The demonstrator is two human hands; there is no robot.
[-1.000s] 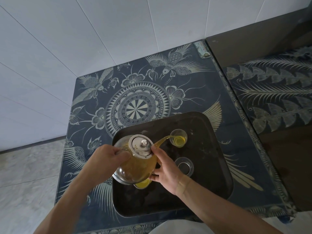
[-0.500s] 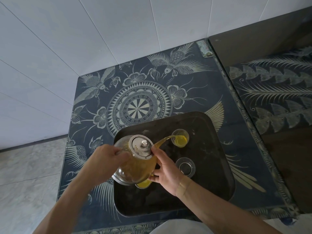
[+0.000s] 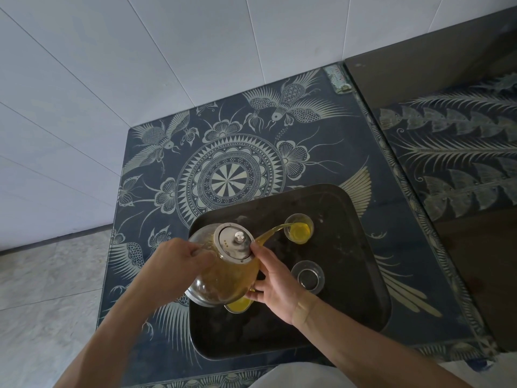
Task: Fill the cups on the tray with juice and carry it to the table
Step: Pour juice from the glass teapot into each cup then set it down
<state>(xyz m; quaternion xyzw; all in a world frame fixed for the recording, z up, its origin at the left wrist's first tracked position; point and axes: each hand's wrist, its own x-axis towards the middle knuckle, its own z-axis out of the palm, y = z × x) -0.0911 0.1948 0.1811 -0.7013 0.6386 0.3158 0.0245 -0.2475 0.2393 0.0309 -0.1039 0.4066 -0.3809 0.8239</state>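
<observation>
The left hand point(image 3: 179, 266) grips the handle side of the glass teapot point(image 3: 223, 271), fingers curled round it, and the right hand point(image 3: 275, 287) cradles the pot's other flank, thumb up against the rim of the metal lid point(image 3: 235, 242). The pot is tipped toward the far side of the tray point(image 3: 349, 326), as it was a second ago, and the thin stream of juice point(image 3: 272, 231) from the spout has not broken. What has changed is small: the yellow level in the far cup point(image 3: 298, 228) looks a little higher. That cup is probably close to full, so the pour there should end soon.

Counting near to far on the tray: one cup point(image 3: 237, 305) mostly hidden under the teapot, already holding yellow juice; one empty cup point(image 3: 307, 275) just right of the right hand; one far cup taking the stream. That makes three cups, one teapot, one tray. One cup is left to fill before the carrying begins.

The tray sits at the near right part of the patterned table point(image 3: 223, 152), its near edge close to the table's near edge.
</observation>
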